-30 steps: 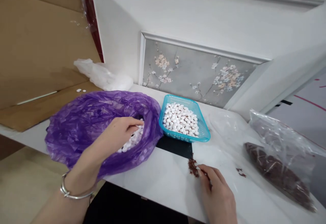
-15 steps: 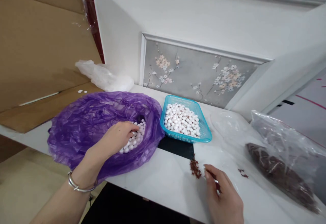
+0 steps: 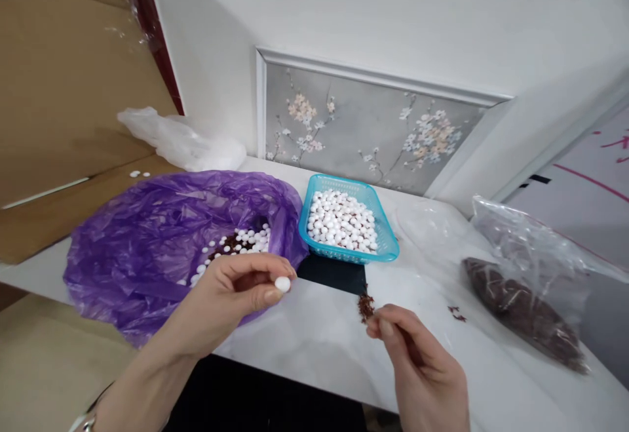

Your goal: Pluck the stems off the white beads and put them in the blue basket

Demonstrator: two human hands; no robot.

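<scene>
My left hand (image 3: 236, 294) is raised over the table's front edge and pinches one small white bead (image 3: 282, 283) between thumb and forefinger. Behind it lies an open purple plastic bag (image 3: 147, 242) with white beads (image 3: 236, 243) and some dark bits inside. My right hand (image 3: 417, 366) is closed in a pinch beside a small pile of reddish-brown bits (image 3: 365, 305) on the white table (image 3: 319, 340); what it pinches is too small to make out. A turquoise basket (image 3: 388, 248) full of white beads stands behind.
A clear plastic bag (image 3: 521, 307) of reddish-brown material lies at the right. A black patch (image 3: 334, 273) sits under the basket's front. Cardboard sheets (image 3: 63, 124) lean at the left, with a crumpled white bag (image 3: 177, 143) by the wall. A few brown crumbs (image 3: 456, 314) lie loose.
My left hand has come out of the purple bag toward me, holding one white bead. My right hand has lifted slightly off the table beside the brown pile.
</scene>
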